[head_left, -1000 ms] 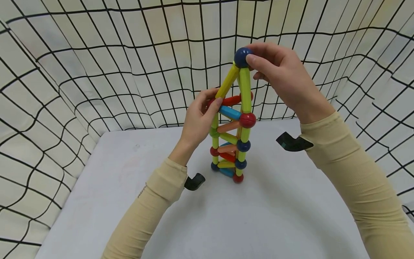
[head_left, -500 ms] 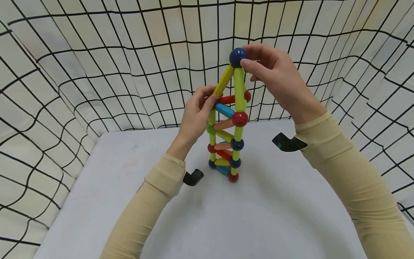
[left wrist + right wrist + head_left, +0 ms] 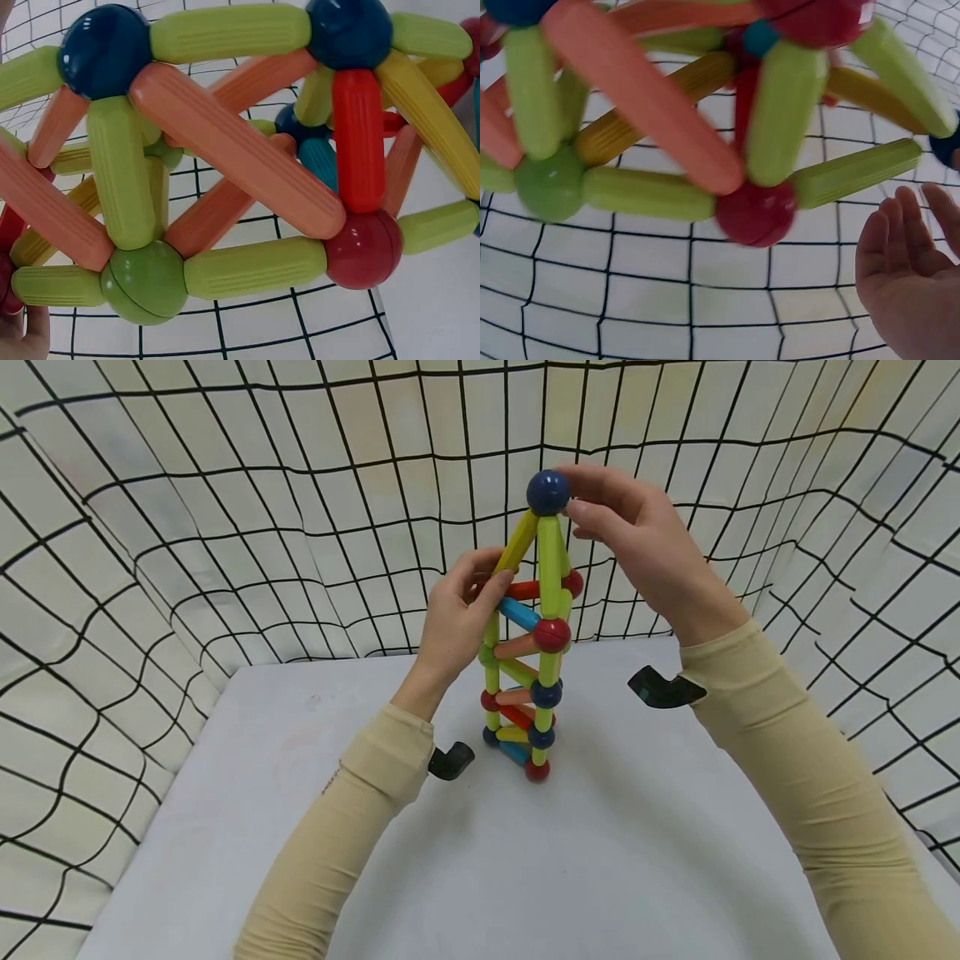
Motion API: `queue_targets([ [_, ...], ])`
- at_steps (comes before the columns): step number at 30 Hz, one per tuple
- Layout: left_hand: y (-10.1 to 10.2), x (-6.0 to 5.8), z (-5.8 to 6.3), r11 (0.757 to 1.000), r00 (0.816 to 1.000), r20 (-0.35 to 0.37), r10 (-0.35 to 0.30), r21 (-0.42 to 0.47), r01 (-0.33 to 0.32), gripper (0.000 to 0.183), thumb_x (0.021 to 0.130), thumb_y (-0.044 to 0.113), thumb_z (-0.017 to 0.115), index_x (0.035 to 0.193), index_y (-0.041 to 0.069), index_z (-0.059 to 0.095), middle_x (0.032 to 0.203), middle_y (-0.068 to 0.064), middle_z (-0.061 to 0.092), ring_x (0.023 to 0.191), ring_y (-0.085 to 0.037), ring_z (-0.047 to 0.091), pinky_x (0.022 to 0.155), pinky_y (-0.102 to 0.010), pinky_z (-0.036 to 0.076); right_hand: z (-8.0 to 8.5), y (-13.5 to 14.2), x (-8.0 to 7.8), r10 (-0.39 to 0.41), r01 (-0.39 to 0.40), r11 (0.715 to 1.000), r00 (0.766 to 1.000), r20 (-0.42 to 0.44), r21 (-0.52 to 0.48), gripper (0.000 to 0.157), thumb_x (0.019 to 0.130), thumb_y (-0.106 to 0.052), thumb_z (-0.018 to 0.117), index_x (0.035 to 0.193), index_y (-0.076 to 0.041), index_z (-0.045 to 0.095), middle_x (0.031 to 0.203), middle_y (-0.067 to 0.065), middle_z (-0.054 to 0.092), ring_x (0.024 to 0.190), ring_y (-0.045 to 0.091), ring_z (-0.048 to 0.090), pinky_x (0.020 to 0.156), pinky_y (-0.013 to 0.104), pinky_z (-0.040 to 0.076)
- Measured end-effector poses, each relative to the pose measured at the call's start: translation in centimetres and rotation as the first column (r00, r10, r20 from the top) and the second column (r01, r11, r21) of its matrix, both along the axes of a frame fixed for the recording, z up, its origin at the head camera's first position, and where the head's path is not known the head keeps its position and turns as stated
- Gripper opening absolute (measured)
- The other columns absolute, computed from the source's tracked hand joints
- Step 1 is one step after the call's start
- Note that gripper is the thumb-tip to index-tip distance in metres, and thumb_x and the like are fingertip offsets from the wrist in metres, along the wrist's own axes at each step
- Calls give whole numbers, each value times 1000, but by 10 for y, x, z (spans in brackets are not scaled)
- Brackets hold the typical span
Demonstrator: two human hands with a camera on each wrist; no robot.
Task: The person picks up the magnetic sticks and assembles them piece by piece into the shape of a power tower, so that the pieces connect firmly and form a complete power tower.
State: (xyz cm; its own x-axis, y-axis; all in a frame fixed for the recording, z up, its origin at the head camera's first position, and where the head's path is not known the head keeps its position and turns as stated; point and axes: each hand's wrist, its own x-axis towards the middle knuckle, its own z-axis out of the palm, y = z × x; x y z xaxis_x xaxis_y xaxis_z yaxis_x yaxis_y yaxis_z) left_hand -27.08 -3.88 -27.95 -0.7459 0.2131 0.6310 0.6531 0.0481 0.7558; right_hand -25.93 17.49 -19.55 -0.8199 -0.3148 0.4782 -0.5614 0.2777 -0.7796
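Observation:
A tall tower (image 3: 550, 668) of plastic rods and shiny balls stands upright on the white table. Green rods form its uprights, with blue, red, yellow and orange rods across. My left hand (image 3: 457, 618) pinches its upper left corner, where the yellow rod (image 3: 517, 543) meets a red ball mostly hidden by the fingers. At the peak sits a dark blue ball (image 3: 548, 492). Beside it is my right hand (image 3: 637, 535), thumb tip right at the ball's edge and a forefinger behind it. In the right wrist view, the right hand's other fingers (image 3: 904, 225) extend loosely below that ball (image 3: 946, 142).
Black netting (image 3: 337, 510) over pale walls surrounds the white tabletop (image 3: 585, 860) at the back and sides. A dark wrist camera (image 3: 663, 687) juts from the right sleeve, another (image 3: 452, 762) from the left, near the tower's base.
The tower shifts slightly left in view, most of it in the first half second. My right thumb has slid off the front of the blue ball to its edge. The left hand keeps its grip.

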Motion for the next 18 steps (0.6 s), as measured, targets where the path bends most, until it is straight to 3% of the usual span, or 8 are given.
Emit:
queue_targets([
  [7, 7, 3, -1, 999, 999, -28, 36, -11, -36, 30, 101, 12, 54, 128, -1, 53, 114, -12, 64, 100, -19, 60, 85, -26, 50, -21, 4, -14, -70, 80, 979, 996, -60, 186, 35, 98, -23, 60, 131, -10, 60, 121, 3, 63, 114, 16, 56, 99, 34, 47],
  [18, 11, 7, 0, 995, 995, -38, 91, -29, -92, 31, 101, 13, 53, 129, 0, 53, 113, -12, 64, 92, -20, 58, 77, -24, 47, -29, 11, -16, -8, 14, 995, 998, -54, 100, 32, 96, -12, 62, 128, -7, 60, 117, 4, 63, 112, 18, 57, 96, 33, 48],
])
